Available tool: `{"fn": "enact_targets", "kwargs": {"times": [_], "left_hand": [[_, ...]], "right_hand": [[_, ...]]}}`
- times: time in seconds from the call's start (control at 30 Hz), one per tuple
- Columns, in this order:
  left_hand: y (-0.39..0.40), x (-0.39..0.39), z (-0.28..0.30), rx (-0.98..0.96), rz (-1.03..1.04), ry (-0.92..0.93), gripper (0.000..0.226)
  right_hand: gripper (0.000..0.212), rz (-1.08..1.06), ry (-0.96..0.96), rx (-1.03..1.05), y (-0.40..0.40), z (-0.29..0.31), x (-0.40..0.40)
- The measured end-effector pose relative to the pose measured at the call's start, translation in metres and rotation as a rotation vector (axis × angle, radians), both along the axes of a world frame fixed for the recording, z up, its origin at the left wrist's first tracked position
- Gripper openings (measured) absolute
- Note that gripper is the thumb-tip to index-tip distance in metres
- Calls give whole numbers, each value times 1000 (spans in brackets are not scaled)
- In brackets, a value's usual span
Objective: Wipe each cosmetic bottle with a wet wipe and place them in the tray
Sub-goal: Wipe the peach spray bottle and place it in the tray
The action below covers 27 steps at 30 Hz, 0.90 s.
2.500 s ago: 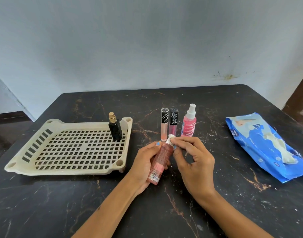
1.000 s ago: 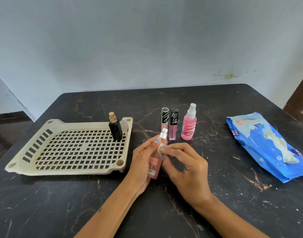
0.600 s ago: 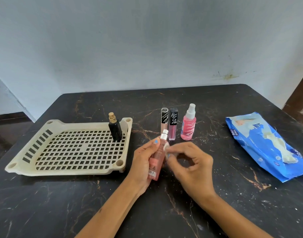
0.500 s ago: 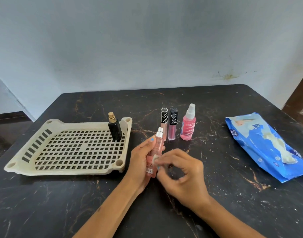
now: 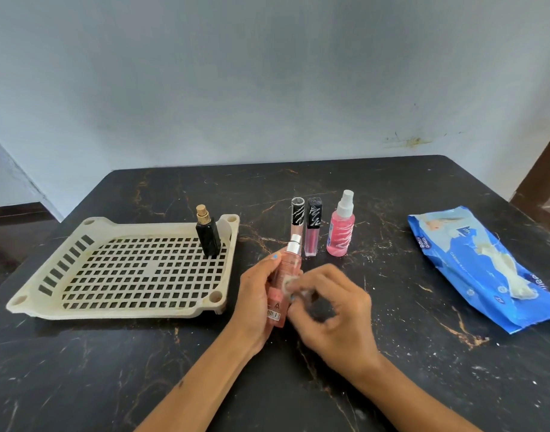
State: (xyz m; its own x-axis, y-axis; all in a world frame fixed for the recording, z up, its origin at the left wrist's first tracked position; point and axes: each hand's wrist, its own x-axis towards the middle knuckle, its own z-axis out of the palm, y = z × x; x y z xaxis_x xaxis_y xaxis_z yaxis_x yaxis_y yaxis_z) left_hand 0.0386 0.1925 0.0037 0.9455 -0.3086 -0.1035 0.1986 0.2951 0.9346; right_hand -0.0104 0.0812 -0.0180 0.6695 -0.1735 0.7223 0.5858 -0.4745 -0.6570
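My left hand (image 5: 255,299) grips a slim peach spray bottle (image 5: 285,277) with a silver nozzle, held nearly upright above the table. My right hand (image 5: 333,313) pinches a small white wet wipe (image 5: 288,283) against the bottle's side. A black bottle with a gold nozzle (image 5: 207,233) stands in the cream slotted tray (image 5: 117,310) at its far right corner. Behind my hands stand two lip gloss tubes, one pale (image 5: 297,218) and one pink (image 5: 312,227), and a pink spray bottle (image 5: 341,230).
A blue pack of wet wipes (image 5: 486,263) lies at the right with a wipe sticking out. The table (image 5: 111,369) is black marble, with a wall behind it and its left edge close to the tray.
The bottle has been raised from tilted to nearly upright. My right hand has slid the wipe from the nozzle down along the bottle's body.
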Motion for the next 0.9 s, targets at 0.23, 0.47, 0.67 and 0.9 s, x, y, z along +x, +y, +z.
{"fn": "enact_targets", "kwargs": {"times": [0.23, 0.47, 0.67, 0.9], "left_hand": [[-1, -1, 3, 6, -56, -50, 22], [-1, -1, 3, -43, 72, -56, 25], [-1, -2, 6, 58, -45, -96, 20], [2, -4, 4, 107, -43, -117, 25]], "right_hand": [[13, -117, 11, 62, -2, 1, 6], [14, 66, 7, -36, 4, 1, -4], [15, -148, 3, 108, -7, 0, 8], [18, -110, -1, 160, -10, -1, 9]]}}
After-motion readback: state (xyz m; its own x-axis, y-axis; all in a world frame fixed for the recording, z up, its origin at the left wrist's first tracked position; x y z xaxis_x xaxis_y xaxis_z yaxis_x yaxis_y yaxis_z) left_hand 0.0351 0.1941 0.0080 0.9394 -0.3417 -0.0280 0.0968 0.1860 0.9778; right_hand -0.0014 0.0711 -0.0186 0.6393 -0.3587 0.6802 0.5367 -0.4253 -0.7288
